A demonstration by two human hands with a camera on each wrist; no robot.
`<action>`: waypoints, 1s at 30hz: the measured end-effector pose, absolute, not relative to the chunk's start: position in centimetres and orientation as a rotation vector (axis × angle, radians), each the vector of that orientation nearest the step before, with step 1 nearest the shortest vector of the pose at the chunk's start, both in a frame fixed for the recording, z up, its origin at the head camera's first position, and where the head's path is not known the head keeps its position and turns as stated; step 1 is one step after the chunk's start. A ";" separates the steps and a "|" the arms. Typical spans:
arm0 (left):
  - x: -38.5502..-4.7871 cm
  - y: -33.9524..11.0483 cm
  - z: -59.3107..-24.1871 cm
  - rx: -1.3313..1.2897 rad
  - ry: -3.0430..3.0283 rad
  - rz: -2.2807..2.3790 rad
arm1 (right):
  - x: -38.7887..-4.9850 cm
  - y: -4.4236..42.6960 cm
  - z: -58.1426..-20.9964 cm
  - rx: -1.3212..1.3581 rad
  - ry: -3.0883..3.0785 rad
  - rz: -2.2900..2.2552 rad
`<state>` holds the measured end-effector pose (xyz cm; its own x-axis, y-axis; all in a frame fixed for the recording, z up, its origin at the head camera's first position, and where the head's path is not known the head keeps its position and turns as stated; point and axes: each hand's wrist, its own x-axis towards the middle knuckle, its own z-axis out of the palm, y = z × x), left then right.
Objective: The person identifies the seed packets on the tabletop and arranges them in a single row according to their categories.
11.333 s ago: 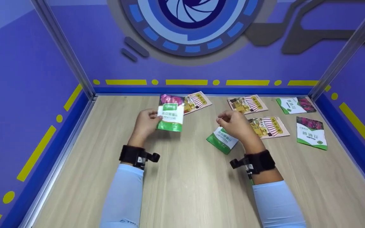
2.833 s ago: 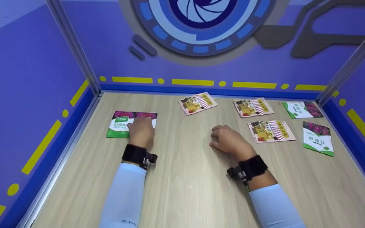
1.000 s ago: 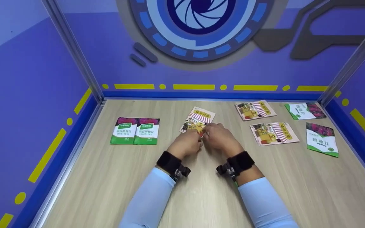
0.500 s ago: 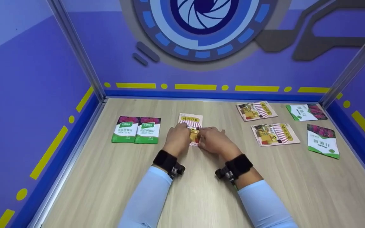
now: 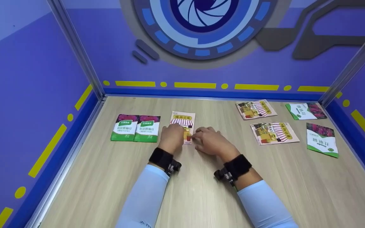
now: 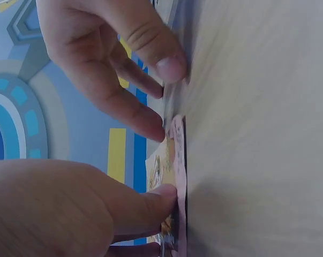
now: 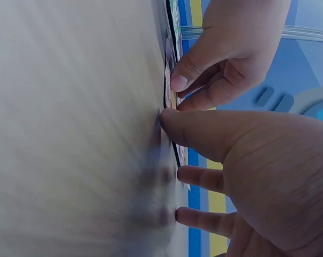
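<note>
A pink packet [image 5: 182, 117] with a striped awning picture lies flat on the table between my hands. My left hand [image 5: 172, 138] covers its left side and holds it there; in the left wrist view, the thumb [image 6: 164, 199] lies on the packet's face near its lower edge. At the packet's right edge is my right hand [image 5: 212, 141], its fingers spread and loosely bent. The right wrist view shows the right thumb [image 7: 174, 128] at the packet's edge and fingertips touching the table. Two green-and-white seed packets [image 5: 124, 128] marked "Impatiens" lie side by side just left of my left hand.
Farther right lie two more pink packets, one behind [image 5: 256, 109] and one nearer [image 5: 275, 133]. Beyond them are two green-and-white flower packets, one turned sideways [image 5: 306, 111] and one nearer [image 5: 322, 140]. Blue-purple panels [image 5: 182, 72] enclose the wooden table [image 5: 198, 196] at the back and sides.
Both green packets now lie paired at left, the left hand having let go. The third pink packet has been turned upright and slid left and nearer, towards that pair.
</note>
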<state>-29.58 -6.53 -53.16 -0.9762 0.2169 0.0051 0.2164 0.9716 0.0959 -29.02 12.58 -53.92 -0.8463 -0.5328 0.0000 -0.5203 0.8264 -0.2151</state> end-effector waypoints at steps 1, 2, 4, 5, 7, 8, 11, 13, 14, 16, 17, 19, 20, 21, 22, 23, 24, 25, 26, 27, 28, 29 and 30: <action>-29.6 -6.7 -53.1 0.328 3.098 0.166 | -28.9 12.5 -53.9 -0.851 2.936 -0.322; -29.6 -6.9 -53.0 0.318 3.084 0.184 | -28.9 12.4 -53.8 -0.847 2.926 -0.324; -29.7 -7.2 -52.8 0.297 3.059 0.217 | -28.7 12.3 -53.6 -0.834 2.903 -0.319; -29.7 -7.4 -52.7 0.285 3.044 0.231 | -28.6 12.3 -53.6 -0.830 2.893 -0.319; -29.7 -7.7 -52.6 0.263 3.044 0.243 | -28.5 12.2 -53.6 -0.816 2.877 -0.303; -29.7 -7.9 -52.6 0.255 3.051 0.245 | -28.4 12.1 -53.6 -0.809 2.870 -0.291; -29.8 -8.1 -52.5 0.228 3.059 0.261 | -28.4 12.1 -53.6 -0.794 2.863 -0.270; -29.8 -8.3 -52.4 0.212 3.059 0.272 | -28.4 12.1 -53.6 -0.787 2.864 -0.264; -29.8 -8.3 -52.3 0.208 3.059 0.276 | -28.4 12.1 -53.6 -0.786 2.865 -0.263; -29.8 -8.5 -52.2 0.211 3.054 0.280 | -28.4 12.2 -53.6 -0.787 2.867 -0.261; -29.8 -8.6 -52.1 0.212 3.053 0.282 | -28.4 12.2 -53.6 -0.787 2.867 -0.262; -29.8 -8.8 -52.1 0.215 3.054 0.286 | -28.4 12.1 -53.6 -0.793 2.866 -0.257; -29.8 -9.0 -52.1 0.218 3.054 0.292 | -28.4 12.1 -53.6 -0.795 2.864 -0.255; -29.8 -9.1 -52.1 0.219 3.054 0.300 | -28.4 12.1 -53.6 -0.796 2.864 -0.255; -29.8 -9.3 -52.1 0.221 3.061 0.300 | -28.4 12.1 -53.6 -0.797 2.863 -0.260; -29.8 -9.4 -52.1 0.220 3.068 0.304 | -28.4 12.1 -53.6 -0.798 2.862 -0.264; -29.8 -9.6 -52.1 0.221 3.074 0.308 | -28.3 12.1 -53.6 -0.798 2.863 -0.265; -29.8 -9.7 -52.1 0.222 3.080 0.309 | -28.3 12.1 -53.7 -0.795 2.865 -0.267; -29.8 -9.8 -52.1 0.220 3.083 0.309 | -28.3 12.1 -53.7 -0.790 2.867 -0.268; -29.9 -9.9 -52.2 0.215 3.086 0.311 | -28.3 12.1 -53.7 -0.785 2.869 -0.268; -29.9 -10.0 -52.2 0.209 3.087 0.310 | -28.3 12.1 -53.7 -0.782 2.870 -0.271; -29.9 -10.0 -52.2 0.202 3.084 0.317 | -28.3 12.1 -53.7 -0.779 2.871 -0.267; -30.0 -10.1 -52.2 0.198 3.082 0.315 | -28.3 12.1 -53.7 -0.776 2.872 -0.263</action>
<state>-29.96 -10.06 -52.18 -0.9912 0.1301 -0.0244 0.1225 0.9713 0.2039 -28.32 12.13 -53.67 -0.8538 -0.5103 -0.1032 -0.4831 0.8504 -0.2084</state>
